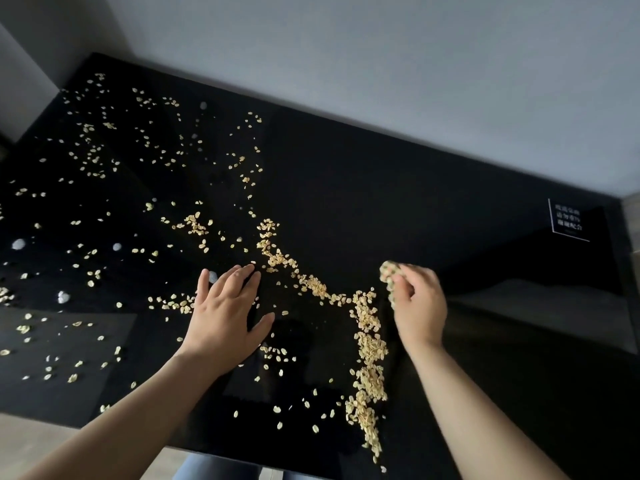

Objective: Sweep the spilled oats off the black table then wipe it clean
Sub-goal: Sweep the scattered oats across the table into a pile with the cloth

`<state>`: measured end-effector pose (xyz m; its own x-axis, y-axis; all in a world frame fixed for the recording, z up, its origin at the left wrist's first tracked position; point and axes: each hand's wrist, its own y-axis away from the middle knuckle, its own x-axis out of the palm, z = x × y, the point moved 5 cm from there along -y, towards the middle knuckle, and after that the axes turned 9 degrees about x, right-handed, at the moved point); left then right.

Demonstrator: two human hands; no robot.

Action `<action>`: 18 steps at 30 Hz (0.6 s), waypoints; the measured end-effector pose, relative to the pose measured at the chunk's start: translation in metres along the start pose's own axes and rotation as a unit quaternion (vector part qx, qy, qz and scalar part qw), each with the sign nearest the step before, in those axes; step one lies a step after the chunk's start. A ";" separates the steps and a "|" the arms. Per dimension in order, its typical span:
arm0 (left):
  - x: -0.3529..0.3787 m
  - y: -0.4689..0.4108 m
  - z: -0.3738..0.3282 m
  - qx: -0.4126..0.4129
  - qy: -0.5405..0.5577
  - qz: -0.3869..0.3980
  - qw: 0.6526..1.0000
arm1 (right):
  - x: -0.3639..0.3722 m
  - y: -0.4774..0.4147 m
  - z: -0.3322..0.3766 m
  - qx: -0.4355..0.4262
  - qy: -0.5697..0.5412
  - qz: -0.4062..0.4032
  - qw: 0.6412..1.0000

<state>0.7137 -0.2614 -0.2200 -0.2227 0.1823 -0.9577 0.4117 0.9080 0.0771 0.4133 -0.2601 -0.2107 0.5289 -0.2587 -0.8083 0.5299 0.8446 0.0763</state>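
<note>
from the head camera, the black table (398, 188) carries oats (369, 344) over most of its left half, thinly scattered toward the far left corner and gathered in a thick ridge that runs from the middle of the tabletop to its near edge. the left hand (225, 317) lies flat on the tabletop just left of that ridge, fingers straight and spread, gripping nothing. the right hand (417, 306) is just right of the ridge, fingers curled round a pale lump (388, 271), too blurred to tell cloth from oats. white bits (19, 244) lie near the left edge; a label (568, 220) sits at the far right corner.
</note>
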 end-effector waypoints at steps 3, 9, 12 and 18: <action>0.000 0.001 -0.001 0.002 0.005 -0.004 1.000 | 0.028 0.024 0.029 -0.026 -0.016 0.005 1.000; -0.002 0.001 0.000 0.011 0.004 0.008 1.000 | 0.036 0.046 0.059 -0.041 -0.108 0.114 0.987; -0.001 0.003 0.002 0.013 0.008 0.011 1.000 | -0.005 0.038 0.040 -0.016 -0.102 0.021 0.994; -0.005 0.009 -0.002 0.023 0.032 0.012 0.999 | -0.030 0.036 -0.016 0.069 -0.015 -0.011 0.997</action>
<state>0.7167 -0.2536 -0.2138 -0.2681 0.2296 -0.9356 0.4584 0.8846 0.0857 0.4056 -0.2143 -0.1934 0.5340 -0.2918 -0.7935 0.6267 0.7666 0.1398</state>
